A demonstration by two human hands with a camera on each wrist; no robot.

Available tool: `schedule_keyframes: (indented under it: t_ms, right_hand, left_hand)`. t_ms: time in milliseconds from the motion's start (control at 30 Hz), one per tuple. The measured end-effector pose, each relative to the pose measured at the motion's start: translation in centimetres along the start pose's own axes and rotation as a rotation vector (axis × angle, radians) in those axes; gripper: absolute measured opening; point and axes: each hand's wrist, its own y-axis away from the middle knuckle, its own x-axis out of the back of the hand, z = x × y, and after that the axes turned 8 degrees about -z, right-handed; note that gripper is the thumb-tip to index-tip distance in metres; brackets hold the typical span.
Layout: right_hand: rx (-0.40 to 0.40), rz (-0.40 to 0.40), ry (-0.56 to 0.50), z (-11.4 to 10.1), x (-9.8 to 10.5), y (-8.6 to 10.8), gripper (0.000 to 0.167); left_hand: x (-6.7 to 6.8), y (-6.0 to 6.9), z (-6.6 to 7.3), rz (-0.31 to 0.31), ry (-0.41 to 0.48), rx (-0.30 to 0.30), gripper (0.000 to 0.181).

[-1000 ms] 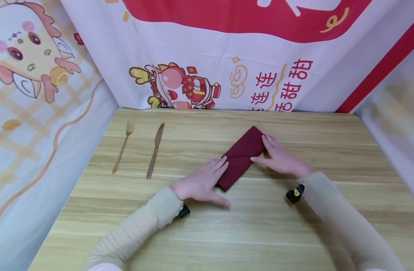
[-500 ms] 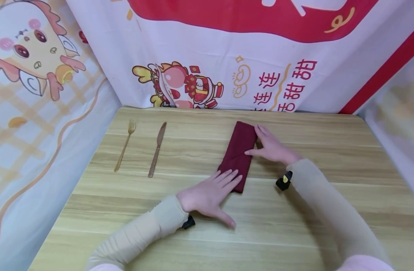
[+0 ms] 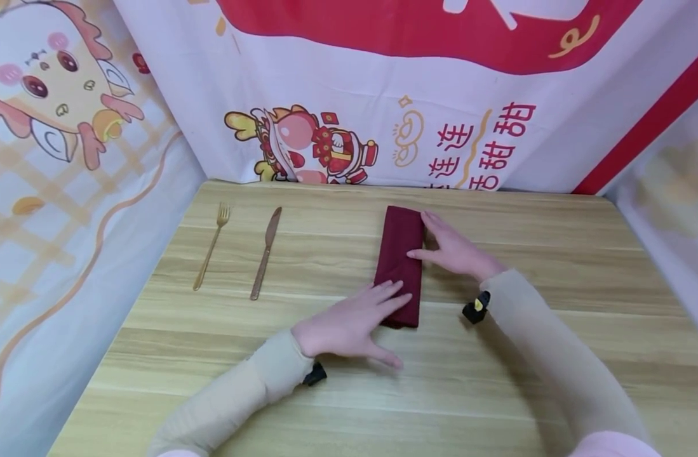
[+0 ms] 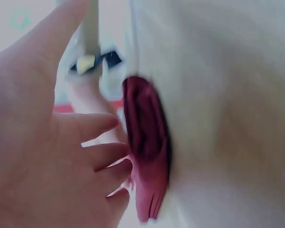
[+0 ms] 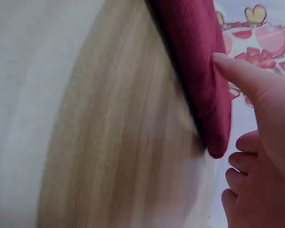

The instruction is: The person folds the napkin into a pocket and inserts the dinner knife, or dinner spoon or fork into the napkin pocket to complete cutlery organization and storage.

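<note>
A burgundy cloth napkin (image 3: 399,244), folded into a long flat strip, lies nearly straight up and down on the table in the head view. Over its near end, my left hand (image 3: 349,322) spreads its straight fingers, the thumb pointing away over the wood. In the left wrist view, the rolled folds of the napkin's end (image 4: 145,118) show beyond those fingertips. My right hand (image 3: 457,249) is at the far right edge, thumb on top and fingertips by the far corner. The right wrist view shows the thumb (image 5: 242,73) touching the cloth, with the other fingers loosely bent.
To the left on the wooden table (image 3: 326,254) lie a gold fork (image 3: 210,251) and a copper-coloured knife (image 3: 265,254), roughly side by side. A printed white and red cloth (image 3: 349,82) hangs along the back edge, with another printed cloth (image 3: 57,209) on the left.
The napkin has turned from a diagonal slant to nearly upright, its far end swinging left and its near end right. Both hands moved with it, and the right hand shifted left.
</note>
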Motion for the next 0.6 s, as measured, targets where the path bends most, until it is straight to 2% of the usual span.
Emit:
schedule_keyframes:
  t_ms: [133,400,500,600]
  right_hand:
    - [0.032,0.018,0.04,-0.6,0.0,1.6,0.098]
    - [0.106,0.005,0.134,-2.7,-1.1,4.6,0.092]
    - [0.142,-0.004,0.169,-3.8,-1.7,5.3,0.089]
    - [0.206,-0.009,0.218,-4.8,-2.6,5.8,0.085]
  left_hand:
    - [1.5,1.5,-2.1,0.132,0.077,0.085,0.102]
    - [4.7,5.9,-7.5,0.362,0.212,0.286,0.095]
    - [5.5,7.5,-9.6,0.458,0.26,0.358,0.094]
    - [6.1,9.2,-11.6,0.525,0.316,0.434,0.091]
